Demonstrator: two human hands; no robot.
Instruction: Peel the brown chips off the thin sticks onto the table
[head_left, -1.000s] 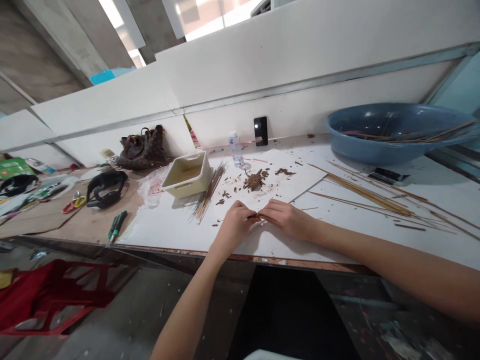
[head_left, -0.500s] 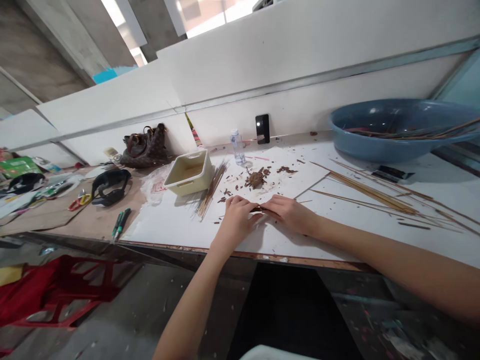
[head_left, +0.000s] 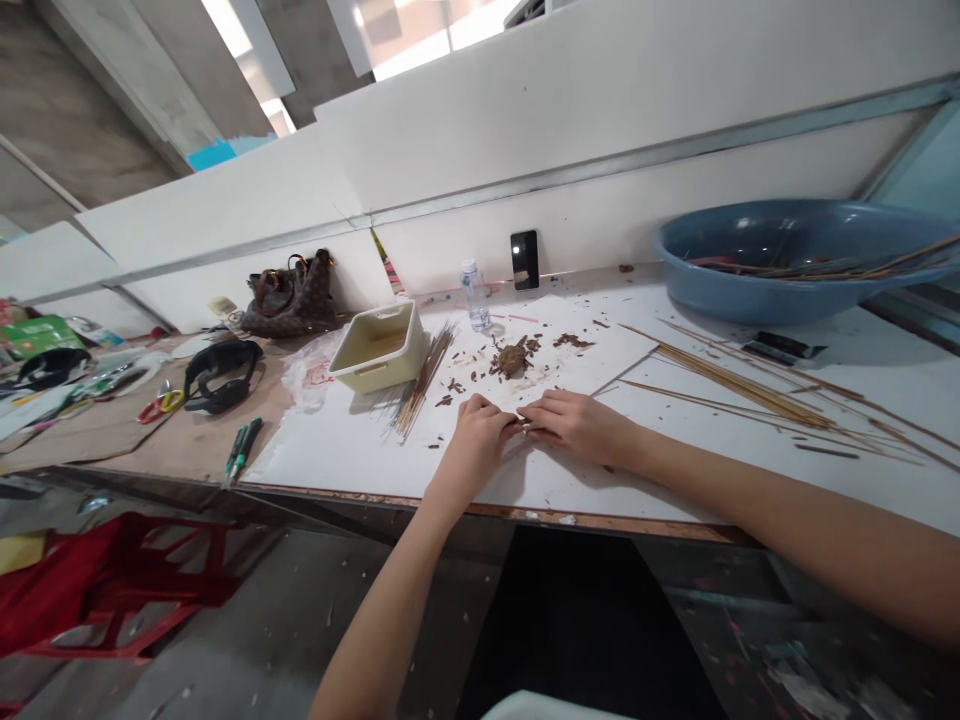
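Observation:
My left hand and my right hand meet over the white sheet near the table's front edge, fingertips almost touching. Both are closed in a pinch on a small brown piece, mostly covered by the fingers; its exact kind does not show. Just beyond them lies a crumbly brown lump like clay, with many little brown bits around it. A bundle of thin brown sticks rests to the left of the lump. Longer thin sticks lie to the right of my right hand.
A cream plastic tub and a clear bottle stand beyond my hands. Against the wall leans a phone. A big blue basin with long sticks is at right. Left are green-handled cutters, scissors and a handbag.
The fingers of my left hand have drawn in and closed more tightly at the fingertips, and less of the brown piece shows. My right hand has barely shifted.

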